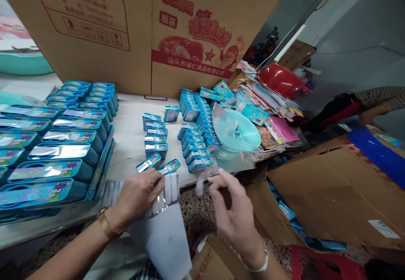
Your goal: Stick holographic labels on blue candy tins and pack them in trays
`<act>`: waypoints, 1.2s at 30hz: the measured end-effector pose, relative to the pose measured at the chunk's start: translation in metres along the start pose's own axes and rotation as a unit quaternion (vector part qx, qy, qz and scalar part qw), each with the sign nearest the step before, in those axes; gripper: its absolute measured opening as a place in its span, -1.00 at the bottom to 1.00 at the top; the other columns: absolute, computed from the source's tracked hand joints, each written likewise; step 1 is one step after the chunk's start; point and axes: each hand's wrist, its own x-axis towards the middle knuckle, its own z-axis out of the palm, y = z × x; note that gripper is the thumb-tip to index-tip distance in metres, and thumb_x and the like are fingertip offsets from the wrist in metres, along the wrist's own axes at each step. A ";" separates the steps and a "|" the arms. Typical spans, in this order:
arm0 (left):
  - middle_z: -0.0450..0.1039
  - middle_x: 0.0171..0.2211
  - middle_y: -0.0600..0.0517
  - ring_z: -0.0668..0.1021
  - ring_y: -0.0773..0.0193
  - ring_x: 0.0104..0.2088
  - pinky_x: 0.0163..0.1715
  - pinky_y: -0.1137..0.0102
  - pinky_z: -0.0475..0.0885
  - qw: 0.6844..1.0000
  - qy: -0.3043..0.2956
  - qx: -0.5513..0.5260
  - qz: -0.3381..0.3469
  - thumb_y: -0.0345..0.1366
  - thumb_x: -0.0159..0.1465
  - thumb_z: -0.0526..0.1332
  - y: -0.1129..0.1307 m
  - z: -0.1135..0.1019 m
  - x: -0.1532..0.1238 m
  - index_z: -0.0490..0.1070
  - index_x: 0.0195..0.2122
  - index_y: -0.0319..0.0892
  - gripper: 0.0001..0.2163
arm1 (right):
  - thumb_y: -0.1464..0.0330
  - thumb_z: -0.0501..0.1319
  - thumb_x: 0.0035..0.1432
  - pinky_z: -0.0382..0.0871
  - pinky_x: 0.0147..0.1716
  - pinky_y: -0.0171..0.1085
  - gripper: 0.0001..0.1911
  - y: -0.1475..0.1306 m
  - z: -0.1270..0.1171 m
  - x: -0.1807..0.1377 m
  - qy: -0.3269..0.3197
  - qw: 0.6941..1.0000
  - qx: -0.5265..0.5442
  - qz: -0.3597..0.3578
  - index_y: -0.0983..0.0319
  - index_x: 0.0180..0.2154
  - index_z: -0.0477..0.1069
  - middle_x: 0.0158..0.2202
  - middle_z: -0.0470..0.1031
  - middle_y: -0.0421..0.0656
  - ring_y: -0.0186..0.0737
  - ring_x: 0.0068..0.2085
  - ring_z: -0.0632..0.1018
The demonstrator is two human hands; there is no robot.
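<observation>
My left hand (137,195) is closed on the edge of a white backing sheet (167,237) that carries rows of shiny, clear sticker strips (171,189). The sheet hangs down over the table's front edge. To the right, over the floor, my right hand (234,212) pinches a small clear sticker (200,185) between thumb and forefinger. Just beyond my left hand lie two small blue boxes, a left one (148,162) and a right one (170,167), tilted on the tabletop. A short row of upright blue boxes (156,138) stands behind them.
Larger blue packs (47,170) fill the left side. More blue boxes (198,145) stand beside a turquoise basin (249,134). A big carton (152,31) walls off the back. An open carton (341,187) stands at right, near a person's arm (376,109) and a red basin (280,80).
</observation>
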 end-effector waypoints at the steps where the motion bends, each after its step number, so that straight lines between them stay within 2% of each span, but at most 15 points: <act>1: 0.52 -0.31 -0.05 0.56 0.11 -0.29 -0.31 0.31 0.40 1.000 -0.004 0.024 -0.005 -0.23 0.39 0.02 -0.006 0.001 -0.003 0.52 -0.26 -0.15 -0.72 | 0.52 0.12 0.30 0.44 0.00 -0.11 -0.41 0.000 -0.004 0.005 0.018 0.999 0.025 0.044 0.10 0.31 0.11 -0.18 0.48 -0.15 -0.23 -0.13 0.54; 4: 0.47 0.01 -0.16 0.50 -0.01 -0.01 -0.05 0.17 0.44 1.000 0.018 0.000 0.002 -0.30 0.34 0.08 -0.011 -0.001 -0.010 0.42 0.09 -0.16 -0.67 | 0.45 0.15 0.32 0.46 -0.11 -0.20 -0.41 0.007 -0.008 0.022 0.049 0.987 0.080 0.128 0.11 0.32 0.08 -0.26 0.44 -0.20 -0.28 -0.23 0.51; 7: 0.34 0.19 -0.15 0.39 0.01 0.19 0.17 0.12 0.34 0.989 -0.007 -0.149 0.020 -0.21 0.31 0.20 0.006 -0.008 -0.005 0.25 0.26 -0.10 -0.52 | 0.40 0.17 0.31 0.47 -0.19 -0.25 -0.42 0.016 -0.001 0.037 0.053 0.978 0.106 0.169 0.12 0.30 0.09 -0.29 0.44 -0.21 -0.28 -0.27 0.50; 11: 0.37 0.19 -0.14 0.44 0.01 0.16 0.16 0.15 0.36 0.948 -0.063 -0.310 -0.012 -0.04 0.18 0.35 0.034 -0.016 0.031 0.30 0.22 -0.09 -0.39 | 0.37 0.17 0.31 0.47 -0.29 -0.28 -0.42 0.024 0.014 0.051 0.034 0.971 0.140 0.191 0.13 0.30 0.09 -0.31 0.45 -0.21 -0.28 -0.31 0.50; 13: 0.45 0.12 -0.12 0.50 0.02 0.08 0.07 0.18 0.42 0.935 -0.085 -0.344 -0.036 -0.02 0.17 0.34 0.040 -0.014 0.053 0.39 0.14 -0.11 -0.46 | 0.37 0.17 0.30 0.49 -0.29 -0.27 -0.42 0.030 0.020 0.056 0.026 0.968 0.154 0.194 0.15 0.30 0.08 -0.32 0.44 -0.21 -0.27 -0.31 0.50; 16: 0.58 -0.16 -0.02 0.57 0.15 -0.17 -0.16 0.33 0.44 0.928 -0.112 -0.353 -0.047 -0.03 0.27 0.22 0.039 -0.007 0.081 0.53 -0.17 -0.16 -0.69 | 0.36 0.16 0.30 0.50 -0.27 -0.25 -0.41 0.045 0.029 0.062 0.029 0.966 0.159 0.203 0.16 0.30 0.07 -0.32 0.43 -0.21 -0.26 -0.31 0.51; 18: 0.55 -0.34 0.03 0.54 0.23 -0.31 -0.27 0.39 0.39 0.934 -0.106 -0.339 -0.040 -0.08 0.35 0.11 0.035 -0.001 0.096 0.51 -0.37 -0.18 -0.68 | 0.35 0.15 0.30 0.50 -0.25 -0.23 -0.42 0.059 0.038 0.065 0.037 0.965 0.151 0.213 0.16 0.30 0.07 -0.31 0.43 -0.20 -0.26 -0.31 0.51; 20: 0.51 -0.41 0.03 0.51 0.24 -0.35 -0.31 0.40 0.35 0.950 -0.088 -0.299 -0.034 -0.13 0.38 0.06 0.031 0.004 0.108 0.47 -0.45 -0.18 -0.65 | 0.35 0.14 0.31 0.49 -0.23 -0.23 -0.43 0.076 0.048 0.068 0.047 0.964 0.140 0.223 0.17 0.30 0.06 -0.30 0.44 -0.20 -0.26 -0.30 0.51; 24: 0.53 -0.34 -0.08 0.52 0.12 -0.24 -0.21 0.31 0.34 0.990 -0.063 -0.130 -0.007 -0.25 0.39 0.04 0.025 0.014 0.135 0.49 -0.41 -0.19 -0.69 | 0.38 0.10 0.30 0.45 -0.22 -0.24 -0.42 0.108 0.071 0.076 0.057 0.965 0.081 0.245 0.20 0.31 0.05 -0.31 0.45 -0.21 -0.25 -0.30 0.51; 28: 0.54 -0.31 -0.14 0.51 0.02 -0.18 -0.14 0.21 0.32 0.998 -0.067 0.015 0.015 -0.30 0.39 0.04 0.018 0.025 0.155 0.53 -0.37 -0.21 -0.70 | 0.43 0.07 0.28 0.40 -0.24 -0.22 -0.39 0.129 0.089 0.082 0.031 0.969 0.000 0.243 0.25 0.33 0.04 -0.33 0.47 -0.19 -0.20 -0.30 0.51; 36: 0.54 -0.28 -0.14 0.51 -0.01 -0.17 -0.10 0.15 0.31 0.995 -0.078 0.069 0.003 -0.28 0.39 0.04 0.009 0.036 0.165 0.55 -0.30 -0.21 -0.70 | 0.44 0.01 0.31 0.39 -0.25 -0.17 -0.40 0.139 0.098 0.085 0.008 0.973 -0.079 0.216 0.28 0.34 0.01 -0.29 0.52 -0.11 -0.14 -0.30 0.51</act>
